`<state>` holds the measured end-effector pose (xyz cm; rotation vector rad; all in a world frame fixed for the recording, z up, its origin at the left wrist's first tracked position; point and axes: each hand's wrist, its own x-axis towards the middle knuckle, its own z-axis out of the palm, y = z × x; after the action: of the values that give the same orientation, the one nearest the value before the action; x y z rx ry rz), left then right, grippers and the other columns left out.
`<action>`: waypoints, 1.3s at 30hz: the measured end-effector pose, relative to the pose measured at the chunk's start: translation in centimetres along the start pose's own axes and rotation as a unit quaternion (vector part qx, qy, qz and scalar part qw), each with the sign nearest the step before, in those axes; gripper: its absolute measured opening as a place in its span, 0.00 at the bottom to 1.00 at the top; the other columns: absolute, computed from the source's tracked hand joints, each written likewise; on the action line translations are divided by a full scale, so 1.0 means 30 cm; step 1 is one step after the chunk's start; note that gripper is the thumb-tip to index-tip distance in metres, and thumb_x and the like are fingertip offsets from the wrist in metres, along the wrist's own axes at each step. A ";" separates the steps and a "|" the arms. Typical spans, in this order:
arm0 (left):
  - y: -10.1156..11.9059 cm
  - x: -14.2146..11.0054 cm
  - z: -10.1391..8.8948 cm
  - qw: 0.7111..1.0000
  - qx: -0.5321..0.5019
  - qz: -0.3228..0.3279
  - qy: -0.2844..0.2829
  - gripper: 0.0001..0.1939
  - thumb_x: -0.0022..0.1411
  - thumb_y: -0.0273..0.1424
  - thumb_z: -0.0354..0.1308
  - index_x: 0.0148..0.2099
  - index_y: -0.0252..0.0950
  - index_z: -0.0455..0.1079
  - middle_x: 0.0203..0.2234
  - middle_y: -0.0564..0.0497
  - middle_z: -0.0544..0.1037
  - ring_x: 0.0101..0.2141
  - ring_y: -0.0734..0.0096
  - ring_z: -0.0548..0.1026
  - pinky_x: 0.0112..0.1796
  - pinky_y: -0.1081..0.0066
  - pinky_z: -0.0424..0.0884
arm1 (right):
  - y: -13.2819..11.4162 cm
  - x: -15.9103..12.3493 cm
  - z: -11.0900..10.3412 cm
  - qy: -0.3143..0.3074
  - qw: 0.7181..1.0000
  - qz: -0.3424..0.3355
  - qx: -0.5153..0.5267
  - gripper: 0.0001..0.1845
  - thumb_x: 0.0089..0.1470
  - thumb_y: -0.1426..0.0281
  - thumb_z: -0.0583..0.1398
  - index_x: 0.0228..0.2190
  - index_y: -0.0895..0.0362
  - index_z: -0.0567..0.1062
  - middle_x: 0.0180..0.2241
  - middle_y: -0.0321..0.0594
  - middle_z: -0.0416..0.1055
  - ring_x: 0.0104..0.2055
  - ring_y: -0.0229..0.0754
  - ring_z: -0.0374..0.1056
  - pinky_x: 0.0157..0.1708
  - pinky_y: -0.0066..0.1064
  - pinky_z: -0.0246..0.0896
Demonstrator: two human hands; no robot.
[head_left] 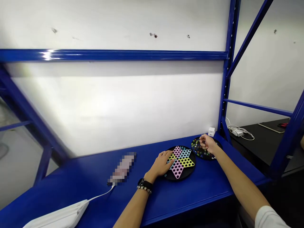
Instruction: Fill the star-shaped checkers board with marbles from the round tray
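Over black tray (204,158), right fingers (202,141) just above marbles (197,146)

The checkers board (182,162) looks like smooth, glossy plastic, the marbles (197,147) like shiny glass, the rack upright (228,63) like glossy painted steel, and the blue surface (190,198) like smooth painted metal, beneath a matt white wall (118,107).

One left hand (160,163), one right hand (207,143), one checkers board (182,161), one marble tray (203,157)
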<state>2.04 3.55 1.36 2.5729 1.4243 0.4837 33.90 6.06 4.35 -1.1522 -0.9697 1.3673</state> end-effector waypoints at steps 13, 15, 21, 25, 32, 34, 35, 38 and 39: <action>-0.006 0.004 0.004 1.000 0.009 0.003 -0.005 0.29 0.68 0.48 0.42 0.64 0.40 0.60 0.60 0.46 0.66 0.60 0.52 0.61 0.58 0.53 0.61 | 0.095 -0.081 0.169 0.036 0.677 -0.136 -0.722 0.21 0.65 0.63 0.47 0.43 0.62 0.74 0.42 0.56 0.75 0.43 0.51 0.73 0.42 0.36 0.60; -0.004 0.003 0.002 1.000 0.009 0.001 -0.007 0.29 0.68 0.48 0.42 0.64 0.39 0.60 0.60 0.45 0.66 0.60 0.51 0.61 0.58 0.52 0.61 | 0.095 -0.079 0.165 0.027 0.666 -0.137 -0.733 0.23 0.65 0.62 0.46 0.42 0.62 0.76 0.42 0.57 0.76 0.43 0.53 0.73 0.43 0.38 0.61; 0.007 -0.001 -0.006 1.000 0.008 -0.004 -0.008 0.29 0.68 0.48 0.42 0.64 0.40 0.60 0.60 0.46 0.66 0.60 0.52 0.61 0.58 0.53 0.61 | 0.093 -0.066 0.149 0.010 0.666 -0.134 -0.733 0.26 0.66 0.61 0.44 0.41 0.60 0.78 0.42 0.55 0.76 0.44 0.51 0.73 0.43 0.38 0.61; 0.010 -0.001 -0.007 1.000 0.011 -0.006 -0.010 0.28 0.68 0.47 0.42 0.64 0.40 0.61 0.60 0.46 0.66 0.60 0.53 0.61 0.59 0.53 0.61 | 0.093 -0.061 0.143 -0.007 0.678 -0.132 -0.723 0.27 0.66 0.61 0.43 0.41 0.58 0.78 0.43 0.53 0.76 0.45 0.50 0.73 0.44 0.36 0.61; 0.007 0.000 -0.007 1.000 0.006 -0.001 -0.006 0.28 0.68 0.48 0.43 0.63 0.40 0.61 0.60 0.46 0.67 0.60 0.53 0.61 0.58 0.53 0.61 | 0.098 -0.056 0.140 -0.005 0.678 -0.131 -0.723 0.27 0.66 0.60 0.43 0.40 0.58 0.79 0.42 0.52 0.77 0.45 0.49 0.73 0.45 0.36 0.61; 0.008 0.001 -0.007 1.000 0.007 -0.001 -0.006 0.28 0.68 0.47 0.43 0.63 0.40 0.61 0.60 0.46 0.67 0.60 0.53 0.62 0.58 0.53 0.61 | 0.098 -0.055 0.141 -0.002 0.673 -0.134 -0.727 0.28 0.66 0.60 0.43 0.39 0.59 0.79 0.42 0.52 0.76 0.45 0.50 0.73 0.44 0.36 0.61; 0.008 0.001 -0.007 1.000 0.008 -0.001 -0.006 0.28 0.68 0.47 0.43 0.63 0.39 0.61 0.60 0.46 0.67 0.60 0.52 0.62 0.58 0.53 0.61 | 0.096 -0.056 0.142 0.000 0.671 -0.135 -0.729 0.28 0.66 0.59 0.43 0.39 0.60 0.79 0.42 0.53 0.76 0.45 0.50 0.73 0.44 0.36 0.61; 0.009 0.000 -0.006 1.000 0.007 -0.001 -0.004 0.29 0.68 0.47 0.43 0.64 0.38 0.61 0.60 0.45 0.67 0.60 0.51 0.61 0.58 0.52 0.61 | 0.089 -0.059 0.142 -0.006 0.675 -0.129 -0.726 0.31 0.65 0.55 0.43 0.39 0.61 0.79 0.41 0.55 0.76 0.45 0.52 0.73 0.44 0.37 0.62; 0.008 0.000 -0.005 1.000 0.007 -0.001 -0.005 0.29 0.68 0.48 0.42 0.64 0.38 0.61 0.60 0.45 0.66 0.60 0.51 0.61 0.58 0.52 0.61 | 0.086 -0.061 0.141 -0.011 0.678 -0.127 -0.724 0.33 0.65 0.53 0.43 0.38 0.61 0.79 0.41 0.55 0.76 0.45 0.52 0.73 0.44 0.37 0.62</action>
<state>2.17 3.42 1.57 2.5802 1.4326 0.4624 29.20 4.14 2.95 -1.9486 -2.2658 0.0983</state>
